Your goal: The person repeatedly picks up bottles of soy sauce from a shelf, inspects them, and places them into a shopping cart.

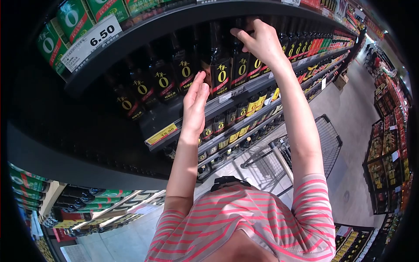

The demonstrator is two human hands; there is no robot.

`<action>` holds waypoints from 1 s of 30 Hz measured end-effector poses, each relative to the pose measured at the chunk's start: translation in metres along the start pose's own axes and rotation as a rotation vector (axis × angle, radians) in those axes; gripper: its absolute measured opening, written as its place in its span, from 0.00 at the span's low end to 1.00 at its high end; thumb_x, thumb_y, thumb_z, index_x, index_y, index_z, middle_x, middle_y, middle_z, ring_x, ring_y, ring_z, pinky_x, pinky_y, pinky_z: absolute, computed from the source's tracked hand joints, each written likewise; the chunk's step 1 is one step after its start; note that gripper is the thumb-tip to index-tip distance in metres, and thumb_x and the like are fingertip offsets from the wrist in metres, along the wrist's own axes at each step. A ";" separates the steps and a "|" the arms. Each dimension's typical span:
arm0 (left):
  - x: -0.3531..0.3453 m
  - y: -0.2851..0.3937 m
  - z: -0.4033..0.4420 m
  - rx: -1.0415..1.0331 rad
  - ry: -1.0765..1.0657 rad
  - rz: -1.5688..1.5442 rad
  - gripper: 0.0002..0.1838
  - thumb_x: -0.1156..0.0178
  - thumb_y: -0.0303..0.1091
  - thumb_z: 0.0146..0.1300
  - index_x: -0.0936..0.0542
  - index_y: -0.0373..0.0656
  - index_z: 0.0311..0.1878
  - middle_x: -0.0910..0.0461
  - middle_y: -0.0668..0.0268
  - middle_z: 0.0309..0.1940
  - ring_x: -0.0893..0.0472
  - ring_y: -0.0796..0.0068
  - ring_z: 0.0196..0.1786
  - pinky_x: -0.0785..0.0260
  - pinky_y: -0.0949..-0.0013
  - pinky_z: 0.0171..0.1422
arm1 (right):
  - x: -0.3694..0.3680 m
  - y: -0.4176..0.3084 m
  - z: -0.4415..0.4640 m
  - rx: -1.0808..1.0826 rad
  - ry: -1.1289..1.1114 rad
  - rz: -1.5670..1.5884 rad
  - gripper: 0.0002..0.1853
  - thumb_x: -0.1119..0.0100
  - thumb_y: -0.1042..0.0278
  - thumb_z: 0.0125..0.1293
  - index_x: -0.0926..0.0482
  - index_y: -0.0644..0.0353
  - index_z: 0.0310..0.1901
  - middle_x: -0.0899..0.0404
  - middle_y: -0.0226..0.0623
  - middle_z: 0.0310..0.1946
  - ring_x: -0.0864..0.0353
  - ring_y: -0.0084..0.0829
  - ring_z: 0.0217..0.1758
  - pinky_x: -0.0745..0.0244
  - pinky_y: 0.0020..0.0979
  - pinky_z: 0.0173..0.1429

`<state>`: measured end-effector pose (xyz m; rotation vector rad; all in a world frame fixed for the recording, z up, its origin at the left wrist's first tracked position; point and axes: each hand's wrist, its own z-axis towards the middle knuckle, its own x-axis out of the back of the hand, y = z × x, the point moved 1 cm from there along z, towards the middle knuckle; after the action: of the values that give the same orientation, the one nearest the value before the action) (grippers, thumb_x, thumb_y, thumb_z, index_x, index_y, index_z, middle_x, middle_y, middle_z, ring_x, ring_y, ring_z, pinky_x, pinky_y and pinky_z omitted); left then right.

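Observation:
Dark soy sauce bottles with black labels and a yellow zero stand upright in a row on a shelf. My right hand (260, 43) reaches in from above, its thumb and fingers curled around the neck area of one soy sauce bottle (240, 69); the dark neck is hard to make out. To its left stands another soy sauce bottle (221, 74). My left hand (195, 105) is upright with fingers stretched out, its fingertips close to that bottle's left side. Whether they touch it I cannot tell. No object shows in my left hand.
A yellow price tag (161, 134) and a white price tag (231, 94) line the shelf edge. Green cartons (75, 17) fill the shelf above. A shopping cart (323, 142) stands in the aisle at the right, before stacked goods (382, 161). More bottles sit on lower shelves.

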<state>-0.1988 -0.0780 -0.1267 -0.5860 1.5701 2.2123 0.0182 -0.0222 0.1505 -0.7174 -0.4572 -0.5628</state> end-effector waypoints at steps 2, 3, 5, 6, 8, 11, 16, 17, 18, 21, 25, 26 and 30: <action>0.002 -0.002 0.000 0.046 0.011 -0.202 0.27 0.48 0.41 0.74 0.35 0.38 0.70 0.37 0.63 0.71 0.39 0.72 0.73 0.45 0.59 0.75 | 0.000 0.000 -0.002 0.000 0.010 0.010 0.22 0.34 0.57 0.62 0.23 0.73 0.43 0.16 0.46 0.30 0.14 0.29 0.25 0.22 0.27 0.30; -0.051 0.053 -0.007 -0.003 -0.006 0.008 0.27 0.48 0.41 0.74 0.35 0.39 0.70 0.37 0.63 0.71 0.39 0.73 0.73 0.45 0.59 0.75 | 0.000 0.000 -0.002 0.002 0.021 0.019 0.23 0.33 0.56 0.62 0.23 0.73 0.44 0.16 0.47 0.30 0.14 0.29 0.26 0.22 0.27 0.31; -0.108 0.105 -0.009 -0.055 -0.022 0.218 0.27 0.48 0.41 0.74 0.35 0.39 0.70 0.37 0.64 0.71 0.39 0.73 0.73 0.45 0.59 0.75 | 0.005 -0.011 -0.011 0.043 0.089 0.005 0.22 0.33 0.58 0.61 0.22 0.71 0.45 0.16 0.45 0.32 0.16 0.26 0.24 0.23 0.26 0.30; -0.105 0.103 -0.008 -0.044 -0.023 0.183 0.27 0.48 0.41 0.74 0.35 0.39 0.71 0.37 0.64 0.71 0.39 0.73 0.73 0.45 0.60 0.75 | 0.007 -0.016 -0.014 0.085 0.157 -0.010 0.21 0.32 0.59 0.61 0.22 0.69 0.46 0.16 0.44 0.34 0.17 0.23 0.23 0.24 0.25 0.29; -0.103 0.101 -0.007 -0.038 -0.022 0.144 0.26 0.48 0.41 0.74 0.35 0.40 0.71 0.37 0.64 0.71 0.39 0.73 0.73 0.46 0.60 0.75 | 0.008 -0.017 -0.020 0.246 0.301 -0.044 0.19 0.31 0.62 0.60 0.21 0.67 0.47 0.17 0.41 0.34 0.22 0.21 0.21 0.27 0.24 0.28; -0.107 0.112 -0.005 -0.037 -0.030 0.160 0.26 0.49 0.40 0.74 0.35 0.40 0.71 0.37 0.65 0.71 0.38 0.73 0.73 0.46 0.61 0.75 | 0.002 -0.019 -0.027 0.395 0.398 -0.038 0.15 0.30 0.66 0.59 0.20 0.62 0.46 0.18 0.38 0.35 0.23 0.25 0.21 0.27 0.27 0.28; -0.115 0.110 -0.009 -0.053 -0.039 0.210 0.28 0.49 0.42 0.74 0.38 0.41 0.72 0.39 0.65 0.72 0.40 0.72 0.74 0.48 0.60 0.76 | -0.008 -0.033 -0.035 0.380 0.263 0.039 0.13 0.32 0.69 0.59 0.20 0.59 0.45 0.18 0.38 0.37 0.18 0.33 0.27 0.22 0.30 0.33; -0.114 0.108 -0.009 -0.055 -0.037 0.209 0.28 0.49 0.42 0.74 0.38 0.41 0.72 0.39 0.65 0.72 0.40 0.72 0.74 0.48 0.60 0.76 | -0.007 -0.033 -0.036 0.383 0.262 0.040 0.13 0.32 0.69 0.59 0.20 0.59 0.45 0.18 0.38 0.37 0.18 0.33 0.27 0.22 0.30 0.33; -0.114 0.108 -0.008 -0.052 -0.034 0.218 0.29 0.49 0.43 0.74 0.38 0.41 0.72 0.39 0.65 0.73 0.41 0.71 0.74 0.48 0.60 0.76 | -0.006 -0.033 -0.037 0.369 0.244 0.048 0.14 0.32 0.68 0.59 0.20 0.60 0.46 0.18 0.39 0.38 0.18 0.34 0.27 0.22 0.30 0.33; -0.115 0.108 -0.008 -0.051 -0.023 0.236 0.29 0.49 0.44 0.74 0.39 0.42 0.73 0.40 0.65 0.73 0.42 0.71 0.75 0.49 0.60 0.75 | -0.009 -0.031 -0.037 0.336 0.190 0.055 0.14 0.33 0.66 0.61 0.21 0.61 0.47 0.17 0.40 0.40 0.17 0.37 0.29 0.21 0.32 0.35; -0.119 0.111 -0.010 -0.032 -0.021 0.230 0.29 0.49 0.44 0.74 0.38 0.43 0.73 0.40 0.65 0.73 0.42 0.71 0.74 0.49 0.60 0.75 | -0.018 -0.029 -0.033 0.351 0.137 0.073 0.18 0.36 0.67 0.63 0.26 0.63 0.52 0.17 0.46 0.42 0.15 0.42 0.35 0.20 0.37 0.40; -0.119 0.110 -0.010 -0.031 -0.023 0.231 0.29 0.49 0.44 0.74 0.38 0.43 0.73 0.40 0.65 0.73 0.42 0.71 0.74 0.49 0.60 0.75 | -0.018 -0.030 -0.033 0.349 0.140 0.072 0.18 0.36 0.67 0.63 0.26 0.63 0.52 0.17 0.46 0.42 0.15 0.42 0.35 0.20 0.37 0.40; -0.118 0.108 -0.010 -0.037 -0.020 0.227 0.29 0.49 0.45 0.74 0.39 0.42 0.73 0.40 0.64 0.73 0.42 0.71 0.74 0.50 0.60 0.76 | -0.023 -0.027 -0.035 0.268 0.072 0.168 0.22 0.37 0.68 0.63 0.30 0.64 0.56 0.17 0.53 0.40 0.15 0.49 0.39 0.20 0.39 0.42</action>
<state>-0.1529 -0.1274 0.0187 -0.4114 1.6606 2.4075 -0.0094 -0.0569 0.1272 -0.4713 -0.3918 -0.3599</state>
